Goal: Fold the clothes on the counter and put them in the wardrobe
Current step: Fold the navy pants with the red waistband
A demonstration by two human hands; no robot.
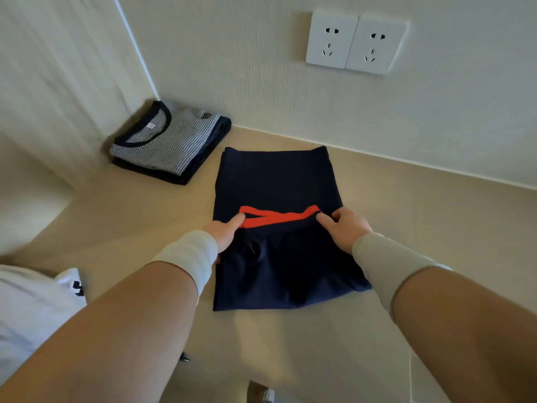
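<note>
The single view comes from a wide-angle camera worn on the person's head, looking forward and steeply down over both forearms at the beige surface (pixel 406 228) close below. It faces the back wall with its twin sockets (pixel 356 42), where the surface meets a corner at upper left. Straight edges bow toward the frame's borders.

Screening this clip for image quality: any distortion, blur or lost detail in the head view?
Head view: wide-angle bending bows the counter edge and skews the wall sockets; the forearms at the frame edges are soft; even light, no glare; folds in the navy garment sink into near-black.
</note>
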